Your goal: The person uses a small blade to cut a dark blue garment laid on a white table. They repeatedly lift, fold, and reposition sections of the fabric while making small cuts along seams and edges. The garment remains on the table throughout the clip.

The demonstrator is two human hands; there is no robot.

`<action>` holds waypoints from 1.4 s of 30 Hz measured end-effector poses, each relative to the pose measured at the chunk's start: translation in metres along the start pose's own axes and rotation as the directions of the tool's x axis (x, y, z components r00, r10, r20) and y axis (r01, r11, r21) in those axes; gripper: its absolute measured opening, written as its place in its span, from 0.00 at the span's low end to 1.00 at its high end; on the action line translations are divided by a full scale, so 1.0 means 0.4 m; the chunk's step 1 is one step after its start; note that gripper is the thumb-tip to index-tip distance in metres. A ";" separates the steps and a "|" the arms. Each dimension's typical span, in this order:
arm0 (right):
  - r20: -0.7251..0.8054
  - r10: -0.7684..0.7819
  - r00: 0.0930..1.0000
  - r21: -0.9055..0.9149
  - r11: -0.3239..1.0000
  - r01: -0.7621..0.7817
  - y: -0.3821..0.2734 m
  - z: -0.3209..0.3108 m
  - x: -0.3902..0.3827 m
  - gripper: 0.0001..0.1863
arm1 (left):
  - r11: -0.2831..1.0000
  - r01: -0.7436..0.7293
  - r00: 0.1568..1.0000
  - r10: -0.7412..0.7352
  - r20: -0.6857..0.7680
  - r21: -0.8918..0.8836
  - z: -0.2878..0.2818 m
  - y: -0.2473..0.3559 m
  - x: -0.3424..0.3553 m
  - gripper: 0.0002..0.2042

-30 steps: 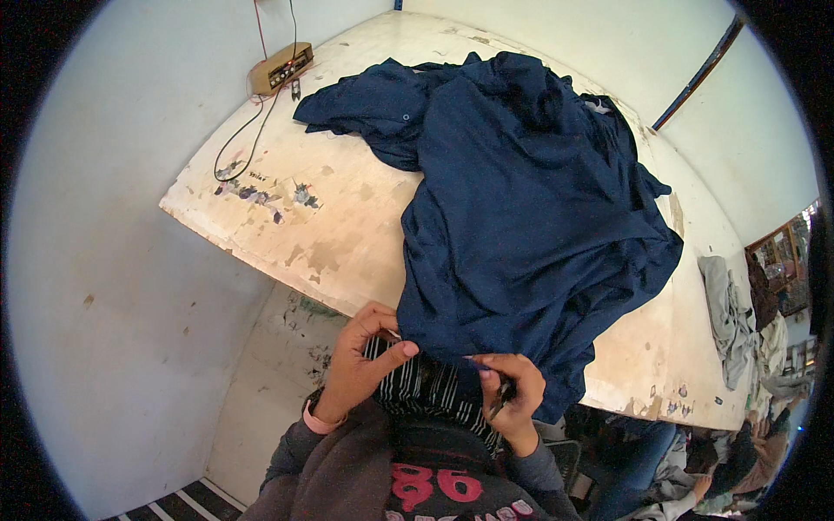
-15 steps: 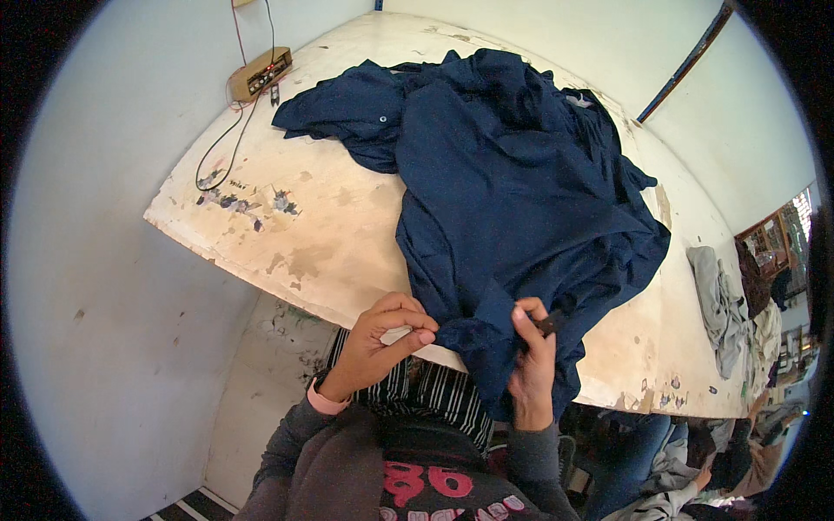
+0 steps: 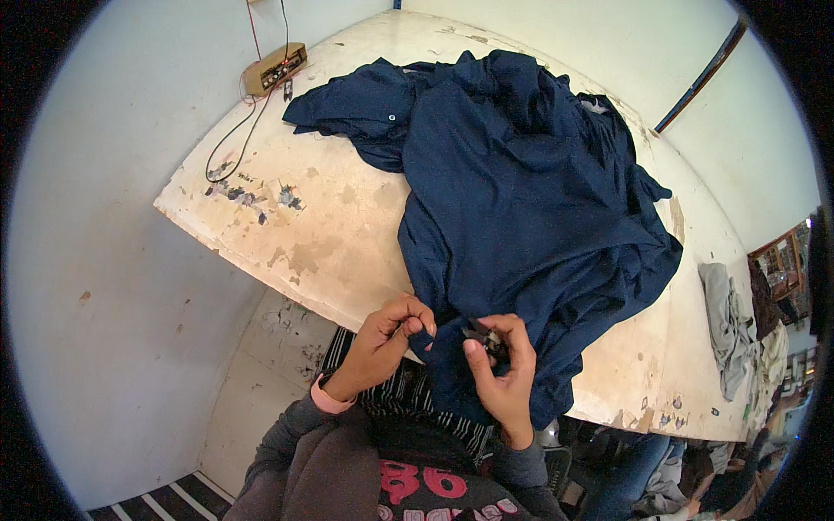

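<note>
The left hand [image 3: 375, 349] pinches the near edge of the navy cloth [image 3: 530, 217] between thumb and fingers. The right hand [image 3: 506, 378], just beside it, grasps a small dark tool [image 3: 495, 346] with its tip toward the left; blur hides what kind it is, and whether it touches the cloth. The step in hand looks like close work on that edge. As I judge it, the next move calls for a steady left pinch, the edge kept flat, and the tip kept clear of the fingers and loose folds.

Outward, the cloth lies heaped across the worktop [image 3: 347, 234], its near end hanging over the front edge, a pale button [image 3: 392, 117] showing on its far left part. Beyond that sit a brown box [image 3: 276, 69] and a looped cord [image 3: 211, 165]; grey fabric [image 3: 728, 321] lies at the right.

Against half a second ago, the right hand is turned more toward the left one and nearer to it, and the flap under it is less folded up. The heap beyond lies much the same.
</note>
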State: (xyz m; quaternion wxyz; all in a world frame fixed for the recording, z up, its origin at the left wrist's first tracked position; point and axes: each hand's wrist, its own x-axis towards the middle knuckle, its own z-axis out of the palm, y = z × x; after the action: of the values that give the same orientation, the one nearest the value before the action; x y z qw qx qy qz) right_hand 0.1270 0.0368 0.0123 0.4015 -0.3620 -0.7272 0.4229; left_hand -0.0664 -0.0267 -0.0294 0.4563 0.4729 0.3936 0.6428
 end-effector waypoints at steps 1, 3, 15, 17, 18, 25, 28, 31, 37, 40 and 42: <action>0.012 -0.070 0.997 -0.055 0.996 0.070 -0.005 -0.003 -0.001 0.13 | 0.999 0.010 1.000 -0.009 -0.017 0.049 0.000 -0.002 -0.004 0.08; 0.035 -0.186 0.982 -0.125 0.974 0.189 -0.012 -0.004 -0.003 0.12 | 0.989 0.028 0.999 -0.024 -0.035 0.144 0.003 -0.004 -0.003 0.07; 0.093 -0.385 0.918 -0.386 0.836 0.390 -0.062 0.015 0.006 0.10 | 0.944 -0.036 0.999 0.044 -0.019 0.327 0.005 0.015 0.004 0.06; 0.083 -0.403 0.911 -0.403 0.823 0.401 -0.061 0.024 0.004 0.09 | 0.951 -0.039 0.998 0.050 -0.027 0.307 0.002 0.012 0.002 0.07; 0.085 -0.401 0.912 -0.404 0.823 0.399 -0.065 0.027 0.004 0.09 | 0.954 -0.041 0.998 0.052 -0.032 0.296 0.000 0.011 0.000 0.07; 0.104 -0.376 0.921 -0.452 0.807 0.381 -0.079 0.045 -0.004 0.08 | 0.898 -0.091 0.990 0.127 -0.055 0.431 -0.013 0.026 -0.011 0.07; 0.111 -0.384 0.917 -0.459 0.798 0.390 -0.079 0.050 -0.007 0.08 | 0.884 -0.083 0.991 0.122 -0.057 0.460 -0.023 0.028 -0.015 0.07; 0.112 -0.386 0.916 -0.507 0.770 0.387 -0.073 0.054 -0.015 0.09 | 0.876 -0.072 0.992 0.111 -0.053 0.477 -0.031 0.035 -0.016 0.06; 0.069 -0.408 0.911 -0.556 0.742 0.374 -0.085 0.070 -0.014 0.09 | 0.882 -0.112 0.989 0.145 -0.037 0.458 -0.041 0.023 -0.016 0.06; 0.103 -0.451 0.887 -0.625 0.664 0.410 -0.075 0.070 -0.017 0.10 | 0.878 -0.116 0.988 0.150 -0.038 0.465 -0.042 0.023 -0.017 0.06; 0.106 -0.471 0.876 -0.650 0.634 0.420 -0.067 0.070 -0.020 0.11 | 0.879 -0.102 0.990 0.138 -0.043 0.466 -0.040 0.022 -0.017 0.06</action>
State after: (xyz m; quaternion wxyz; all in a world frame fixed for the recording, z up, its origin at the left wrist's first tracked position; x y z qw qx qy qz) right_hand 0.1004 0.0106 0.0256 0.3669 -0.3035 -0.8792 0.0152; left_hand -0.0828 -0.0369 -0.0267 0.2747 0.5670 0.5223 0.5746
